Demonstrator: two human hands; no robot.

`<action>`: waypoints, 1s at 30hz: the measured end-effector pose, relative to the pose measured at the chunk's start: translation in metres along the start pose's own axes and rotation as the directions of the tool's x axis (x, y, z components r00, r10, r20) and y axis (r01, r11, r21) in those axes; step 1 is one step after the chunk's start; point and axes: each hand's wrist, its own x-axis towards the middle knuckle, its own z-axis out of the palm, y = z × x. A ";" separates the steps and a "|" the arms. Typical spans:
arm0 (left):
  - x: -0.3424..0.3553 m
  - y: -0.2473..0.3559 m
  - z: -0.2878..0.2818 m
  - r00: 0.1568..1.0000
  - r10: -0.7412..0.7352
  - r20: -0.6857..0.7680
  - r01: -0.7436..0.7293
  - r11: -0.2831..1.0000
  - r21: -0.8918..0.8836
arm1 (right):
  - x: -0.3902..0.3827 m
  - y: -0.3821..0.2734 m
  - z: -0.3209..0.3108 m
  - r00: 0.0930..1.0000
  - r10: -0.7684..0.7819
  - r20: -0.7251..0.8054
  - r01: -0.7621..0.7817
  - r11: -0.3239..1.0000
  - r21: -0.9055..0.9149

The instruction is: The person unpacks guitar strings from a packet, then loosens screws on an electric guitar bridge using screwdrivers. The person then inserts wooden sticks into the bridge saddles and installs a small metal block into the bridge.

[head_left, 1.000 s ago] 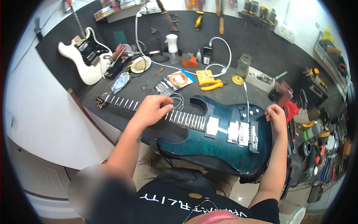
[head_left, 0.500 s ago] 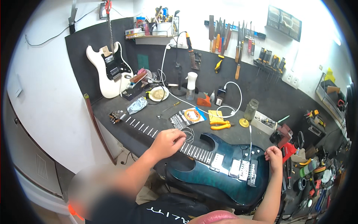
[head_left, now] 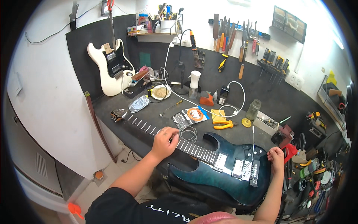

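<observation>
A dark blue-green electric guitar (head_left: pixel 209 180) lies across the bench edge in front of me, its neck running to the upper left. No strings can be made out along its fretboard (head_left: pixel 192 149). My left hand (head_left: pixel 166 141) is over the middle of the neck with its fingers curled; whether anything thin is in them I cannot make out. By the right end of the body, beyond the bridge (head_left: pixel 247 171), my right hand (head_left: pixel 276 158) has thumb and fingertips pinched together, and what they hold is too small to see. A thin arm (head_left: pixel 253 140) with a white tip rises from the bridge.
Behind the neck lie a coil of wire (head_left: pixel 188 134), string packets (head_left: pixel 190 116), yellow-handled pliers (head_left: pixel 223 125) and a screwdriver (head_left: pixel 173 106). A spray bottle (head_left: pixel 194 84) and a glass jar (head_left: pixel 253 109) stand farther back. A white guitar (head_left: pixel 108 71) hangs at left; tools crowd the right.
My left hand has shifted left and lower along the neck, its fingers more curled down over it. The right hand stays by the body's end. The view has tilted slightly.
</observation>
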 end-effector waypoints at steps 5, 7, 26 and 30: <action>-0.002 0.002 0.010 0.995 0.098 0.009 -0.098 0.982 0.162 | 0.005 0.000 -0.002 1.000 0.029 -0.003 -0.029 0.999 -0.026; -0.004 0.004 0.012 0.985 0.168 0.040 -0.173 0.964 0.204 | 0.003 -0.006 0.005 0.999 -0.012 0.038 0.015 0.997 -0.080; -0.006 0.004 0.010 0.989 0.132 0.066 -0.142 0.970 0.197 | 0.002 -0.002 0.003 0.999 -0.016 0.042 0.019 0.997 -0.071; -0.007 0.004 0.010 0.989 0.136 0.064 -0.147 0.969 0.198 | 0.003 -0.003 0.004 0.999 -0.027 0.045 0.030 0.997 -0.068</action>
